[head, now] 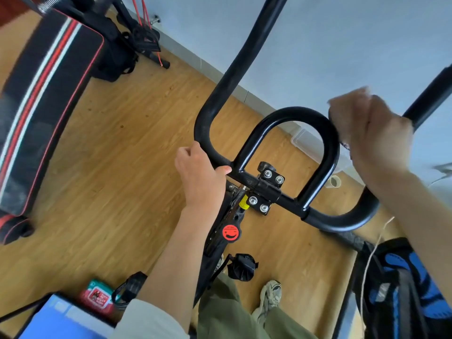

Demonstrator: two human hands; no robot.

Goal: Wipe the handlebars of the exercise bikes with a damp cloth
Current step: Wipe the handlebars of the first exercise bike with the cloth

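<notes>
The exercise bike's black handlebar [245,45] fills the middle of the view, with a glossy U-shaped inner loop [293,113] above its bolted clamp [266,189]. My left hand [199,173] is wrapped around the left bar just below its bend, beside the loop's left foot. My right hand [371,133] is blurred and closed around the right bar, higher up near the loop's right side. A small patterned scrap of cloth [345,145] peeks out under its fingers; the rest of the cloth is hidden in the fist. The right bar's lower curve [342,222] is bare.
A red resistance knob [230,232] and a pedal [241,266] sit below the clamp. A black padded bench with red and white stripes [44,94] stands at left. A wipes pack [97,293] lies on the wood floor. A blue-black bag [401,285] is at right. The wall is close behind.
</notes>
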